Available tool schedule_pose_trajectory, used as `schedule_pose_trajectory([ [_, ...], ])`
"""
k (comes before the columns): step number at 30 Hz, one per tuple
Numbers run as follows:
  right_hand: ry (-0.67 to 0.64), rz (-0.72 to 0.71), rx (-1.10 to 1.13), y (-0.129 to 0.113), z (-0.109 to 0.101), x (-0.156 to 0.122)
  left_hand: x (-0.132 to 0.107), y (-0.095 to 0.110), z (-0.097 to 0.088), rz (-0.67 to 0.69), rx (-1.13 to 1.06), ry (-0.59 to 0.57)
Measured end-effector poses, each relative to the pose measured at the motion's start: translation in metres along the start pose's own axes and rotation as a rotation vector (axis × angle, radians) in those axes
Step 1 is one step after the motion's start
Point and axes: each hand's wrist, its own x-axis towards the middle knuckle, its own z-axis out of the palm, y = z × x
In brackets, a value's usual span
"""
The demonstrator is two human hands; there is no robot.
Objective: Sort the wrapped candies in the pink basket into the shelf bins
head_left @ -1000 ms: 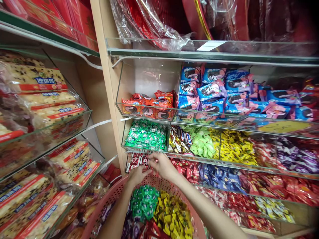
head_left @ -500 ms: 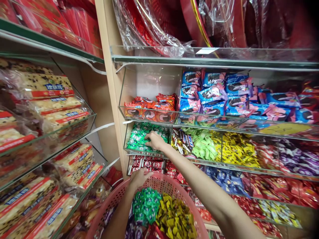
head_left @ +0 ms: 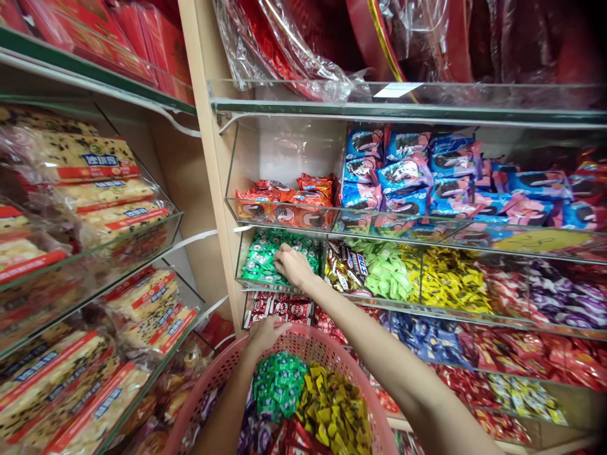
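My right hand (head_left: 294,265) reaches into a clear bin of green-wrapped candies (head_left: 258,256) on the shelf. Its fingers are curled down against the candies; whatever is between them is hidden. My left hand (head_left: 266,335) grips the far rim of a pink perforated plastic basket (head_left: 327,344), thumb stretched along the edge. In the basket lie a heap of green-wrapped candies (head_left: 279,384), a heap of yellow-wrapped candies (head_left: 334,411), and red packets (head_left: 298,439). Purple-wrapped candies (head_left: 258,436) show beside my left forearm.
To the right stand bins of chocolate bars (head_left: 346,265), pale green candies (head_left: 389,268) and yellow candies (head_left: 455,281). Above are red packets (head_left: 284,202) and blue packets (head_left: 403,174) behind a glass front. Packaged pastries (head_left: 95,158) fill the left shelves, beside a wooden upright (head_left: 208,158).
My right hand has shifted slightly within the green candies, its fingers drawn in closer. My left hand stays on the basket rim. The view has tilted slightly.
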Motion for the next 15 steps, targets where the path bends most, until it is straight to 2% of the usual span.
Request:
schedule_pose_trajectory([
  [4,0.242,0.079,0.294,0.000,-0.008,-0.004,0.000,-0.001,0.000,0.012,0.001,0.002],
  [7,0.374,0.168,0.758,-0.004,-0.017,-0.012,0.000,0.000,0.000,0.005,0.003,-0.001],
  [9,0.334,0.255,1.101,-0.009,-0.024,-0.023,0.000,0.000,-0.001,0.009,0.001,-0.005],
  [11,0.240,0.340,1.349,-0.013,-0.030,-0.036,0.000,0.001,-0.001,0.011,-0.004,-0.008],
  [15,0.133,0.375,1.510,-0.016,-0.041,-0.061,-0.001,0.002,-0.003,-0.002,-0.023,-0.017],
])
